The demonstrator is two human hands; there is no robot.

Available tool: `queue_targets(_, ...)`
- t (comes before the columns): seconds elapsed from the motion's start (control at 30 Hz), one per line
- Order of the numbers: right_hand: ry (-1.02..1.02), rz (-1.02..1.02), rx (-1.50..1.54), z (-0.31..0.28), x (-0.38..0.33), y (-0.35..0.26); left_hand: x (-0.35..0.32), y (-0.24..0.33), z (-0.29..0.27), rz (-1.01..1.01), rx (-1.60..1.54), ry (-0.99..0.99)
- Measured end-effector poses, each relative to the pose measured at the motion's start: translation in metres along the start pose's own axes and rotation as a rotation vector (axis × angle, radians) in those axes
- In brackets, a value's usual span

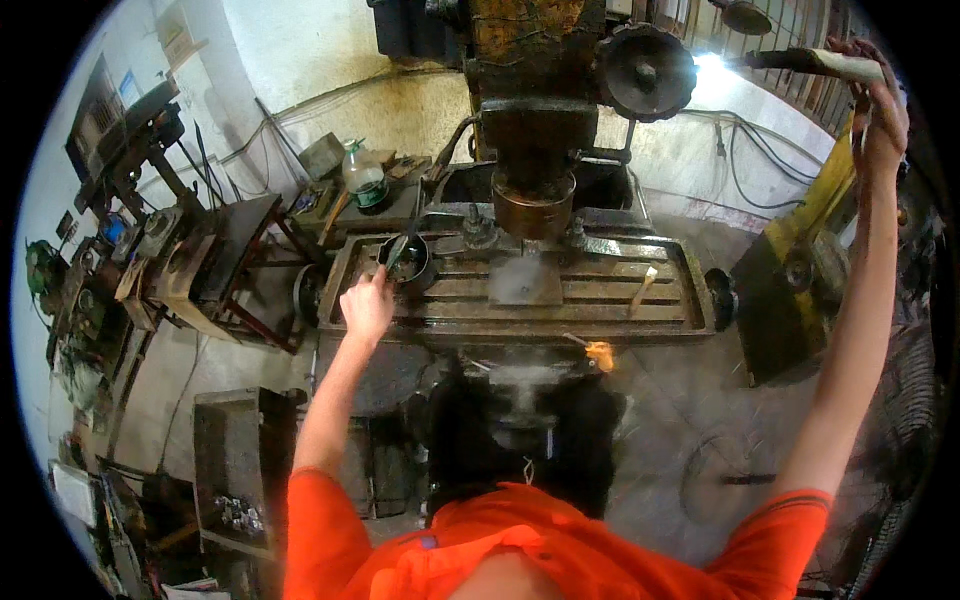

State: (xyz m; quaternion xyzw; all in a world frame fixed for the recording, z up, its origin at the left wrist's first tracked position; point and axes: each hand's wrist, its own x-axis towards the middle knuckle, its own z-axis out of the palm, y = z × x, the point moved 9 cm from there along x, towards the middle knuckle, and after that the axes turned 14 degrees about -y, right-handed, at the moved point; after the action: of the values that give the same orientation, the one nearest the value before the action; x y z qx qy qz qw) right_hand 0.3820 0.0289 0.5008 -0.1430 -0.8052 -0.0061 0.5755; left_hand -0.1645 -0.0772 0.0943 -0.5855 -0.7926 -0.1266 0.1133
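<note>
My left hand (pixel 368 305) reaches to the left part of the slotted machine table (pixel 600 300) and holds a thin brush handle (pixel 408 238) that dips into a small dark tin cup (pixel 410 265). My right hand (pixel 880 105) is raised high at the upper right, closed around a long lever handle (pixel 815 62) of the old rusty milling machine (pixel 530 110). A flat square metal plate (pixel 525 280) lies on the table under the spindle head (pixel 533 205).
A round handwheel (pixel 645 70) sits right of the machine column. A plastic bottle (pixel 364 175) stands on a bench behind the table. A yellow machine (pixel 800 290) is at the right, a dark metal cabinet (pixel 235 470) at lower left, cluttered benches at far left.
</note>
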Motion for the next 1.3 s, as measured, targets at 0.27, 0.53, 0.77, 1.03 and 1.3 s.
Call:
queue_targets(0.27, -0.104, 0.357, 0.030, 0.058, -0.182, -0.002, -0.001, 0.003, -0.029, -0.073, -0.007, -0.022)
queue_targets(0.53, -0.506, 1.217, 0.460, 0.229, -0.482, 0.035, 0.029, 0.127, 0.066, -0.031, -0.410, -0.298)
queue_targets(0.77, -0.551, 1.418, 0.571, 0.246, -0.533, 0.022, 0.073, 0.195, 0.087, -0.059, -0.371, -0.158)
queue_targets(1.03, -0.489, 1.486, 0.671, 0.242, -0.565, 0.038, 0.068, 0.198, 0.086, -0.090, -0.400, -0.001)
queue_targets(1.3, -0.283, 1.364, 0.835, 0.279, -0.589, 0.071, 0.048, 0.188, 0.079, -0.106, -0.382, -0.167)
